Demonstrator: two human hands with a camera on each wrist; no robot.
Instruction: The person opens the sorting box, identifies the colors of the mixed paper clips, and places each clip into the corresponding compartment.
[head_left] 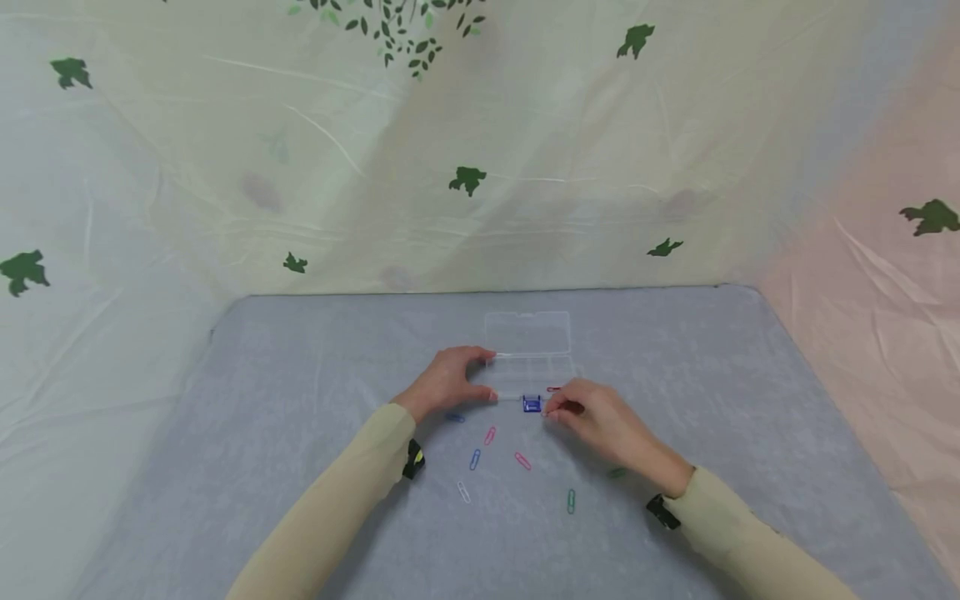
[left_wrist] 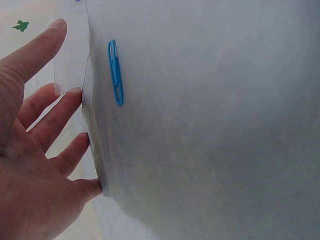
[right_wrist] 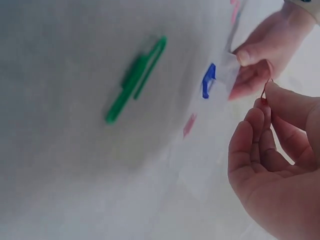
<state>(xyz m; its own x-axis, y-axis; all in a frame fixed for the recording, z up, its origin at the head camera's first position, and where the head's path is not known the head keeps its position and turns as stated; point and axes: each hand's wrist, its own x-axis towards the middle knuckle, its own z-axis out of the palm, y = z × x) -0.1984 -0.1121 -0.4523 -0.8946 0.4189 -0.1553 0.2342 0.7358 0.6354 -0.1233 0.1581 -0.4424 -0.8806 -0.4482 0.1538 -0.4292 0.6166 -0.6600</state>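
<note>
A clear plastic box (head_left: 525, 364) lies with its lid (head_left: 527, 333) folded back and a blue latch (head_left: 532, 404) at the front. My left hand (head_left: 447, 382) holds the box's left end, thumb at the front corner and a finger at the back. Close by the latch, my right hand (head_left: 603, 421) pinches a small red paper clip (right_wrist: 263, 94) between thumb and fingertip. Another red clip (head_left: 553, 389) shows at the box's right part, half hidden behind the right hand. A blue paper clip (left_wrist: 115, 72) lies near the left hand.
Several loose paper clips lie on the grey cloth (head_left: 337, 517) before the box: pink (head_left: 522, 461), blue (head_left: 475, 459), white (head_left: 463, 492) and green (head_left: 571, 501). Another green clip (head_left: 617, 472) is under the right wrist. Patterned curtains (head_left: 525, 125) surround the table.
</note>
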